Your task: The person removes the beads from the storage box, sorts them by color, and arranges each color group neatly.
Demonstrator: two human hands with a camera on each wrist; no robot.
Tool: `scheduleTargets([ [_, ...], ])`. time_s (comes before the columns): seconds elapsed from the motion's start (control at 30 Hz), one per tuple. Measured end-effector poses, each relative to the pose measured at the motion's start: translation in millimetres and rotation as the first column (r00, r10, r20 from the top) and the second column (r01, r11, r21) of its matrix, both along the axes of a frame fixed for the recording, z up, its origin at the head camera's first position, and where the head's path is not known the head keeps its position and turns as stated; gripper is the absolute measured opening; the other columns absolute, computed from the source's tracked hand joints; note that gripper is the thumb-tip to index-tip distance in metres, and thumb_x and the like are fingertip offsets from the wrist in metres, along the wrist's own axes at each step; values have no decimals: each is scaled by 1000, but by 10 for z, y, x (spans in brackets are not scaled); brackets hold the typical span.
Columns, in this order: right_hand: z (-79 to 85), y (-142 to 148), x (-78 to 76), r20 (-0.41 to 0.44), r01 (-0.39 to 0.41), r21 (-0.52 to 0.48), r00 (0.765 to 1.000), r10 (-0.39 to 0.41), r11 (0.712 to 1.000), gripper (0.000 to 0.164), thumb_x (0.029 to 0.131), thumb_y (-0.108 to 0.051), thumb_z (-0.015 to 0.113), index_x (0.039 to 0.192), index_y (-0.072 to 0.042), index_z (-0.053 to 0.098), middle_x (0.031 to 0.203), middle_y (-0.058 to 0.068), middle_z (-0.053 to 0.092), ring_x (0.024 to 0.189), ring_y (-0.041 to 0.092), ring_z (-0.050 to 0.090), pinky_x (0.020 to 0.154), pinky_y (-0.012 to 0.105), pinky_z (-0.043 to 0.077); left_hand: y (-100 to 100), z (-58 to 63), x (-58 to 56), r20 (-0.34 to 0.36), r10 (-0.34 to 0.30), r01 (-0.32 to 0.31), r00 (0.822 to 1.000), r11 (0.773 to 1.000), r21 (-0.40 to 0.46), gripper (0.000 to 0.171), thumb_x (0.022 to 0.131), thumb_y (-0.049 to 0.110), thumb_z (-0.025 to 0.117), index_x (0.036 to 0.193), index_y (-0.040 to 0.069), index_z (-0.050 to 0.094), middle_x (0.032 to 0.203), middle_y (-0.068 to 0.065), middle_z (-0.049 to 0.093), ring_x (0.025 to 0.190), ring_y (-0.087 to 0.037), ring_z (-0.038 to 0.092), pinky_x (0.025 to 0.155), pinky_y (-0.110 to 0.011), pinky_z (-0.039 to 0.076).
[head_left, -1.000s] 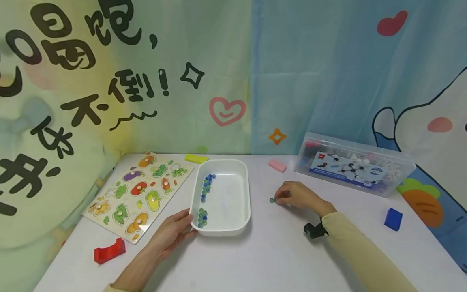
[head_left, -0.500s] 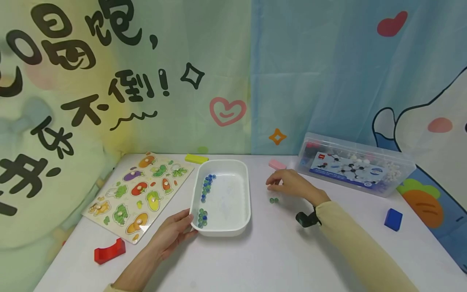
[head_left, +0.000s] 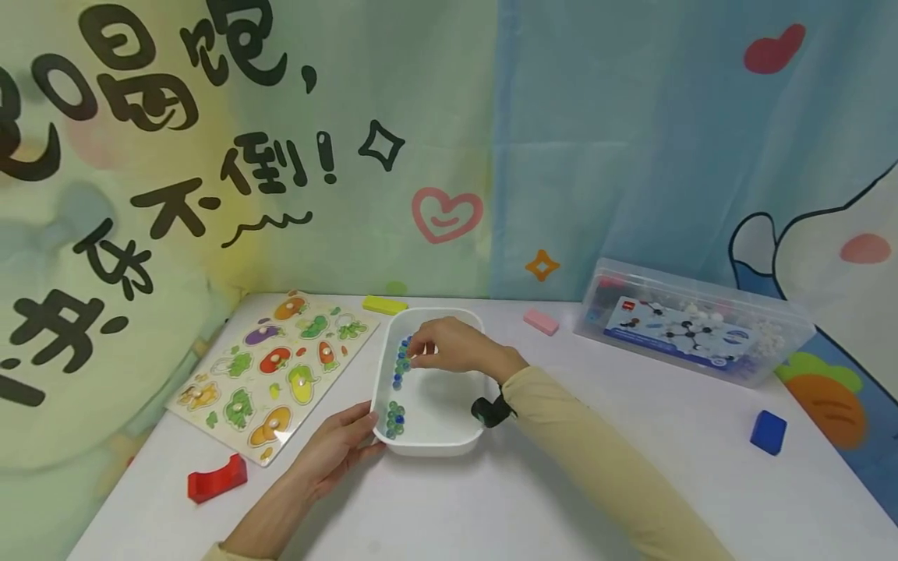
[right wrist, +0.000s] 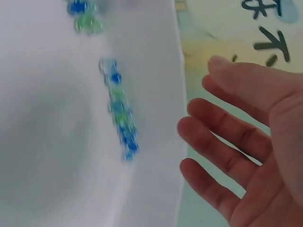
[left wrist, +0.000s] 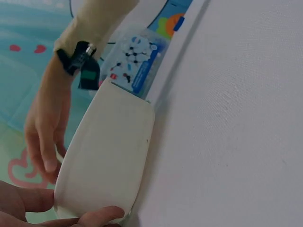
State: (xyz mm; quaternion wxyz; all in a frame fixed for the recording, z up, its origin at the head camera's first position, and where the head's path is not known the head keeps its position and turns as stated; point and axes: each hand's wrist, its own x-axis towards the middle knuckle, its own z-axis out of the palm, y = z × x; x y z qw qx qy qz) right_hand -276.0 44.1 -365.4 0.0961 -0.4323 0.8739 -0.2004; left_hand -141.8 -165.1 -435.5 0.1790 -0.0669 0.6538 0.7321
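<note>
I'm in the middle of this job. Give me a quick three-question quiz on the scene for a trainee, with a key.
1. What does the left hand grip? A: the vegetable puzzle board. B: the white tray. C: the red block.

2. True or false: in the head view, the pink block lies between the tray and the clear plastic box.

3. Fill in: the marbles lie along the tray's left side in ___ separate groups.

Key: 1 B; 2 true; 3 two.
</note>
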Motion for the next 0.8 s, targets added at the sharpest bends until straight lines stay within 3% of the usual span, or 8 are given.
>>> scheduleTargets([
  [0.17, -139, -285, 17, 52, -32, 115, 998, 26, 993, 17, 89, -26, 70, 103, -15, 74, 90, -3, 68, 81, 8, 56, 70, 17, 49, -3, 1, -3, -12, -22, 22, 1000, 1000, 6, 54, 102, 17, 45, 148, -6, 28, 148, -29, 40, 126, -23, 55, 99, -30, 55],
  [0.43, -356, -446, 71, 131, -18, 304, 991, -23, 952, 7, 85, -29, 74, 85, -21, 72, 77, -10, 60, 72, 6, 51, 63, 18, 43, -25, -5, 2, -20, -23, 24, 1000, 1000, 18, 56, 102, 19, 47, 148, -6, 28, 149, -29, 38, 126, -23, 55, 99, -30, 55],
  [0.6, -410, -480, 96, 121, -8, 320, 992, -33, 947, 7, 83, -28, 75, 82, -22, 72, 74, -11, 61, 69, 5, 51, 61, 17, 44, -36, -8, 0, -27, -42, 43, 999, 999, 24, 57, 102, 19, 46, 149, -7, 26, 151, -29, 34, 133, -30, 47, 102, -33, 53],
  [0.8, -446, -502, 96, 111, 6, 310, 993, -43, 951, 7, 83, -28, 76, 84, -21, 75, 74, -12, 63, 67, 4, 51, 61, 16, 44, -29, -16, -2, -18, -25, 25, 1000, 999, 22, 55, 102, 18, 47, 148, -6, 29, 150, -28, 36, 133, -31, 48, 102, -34, 53],
])
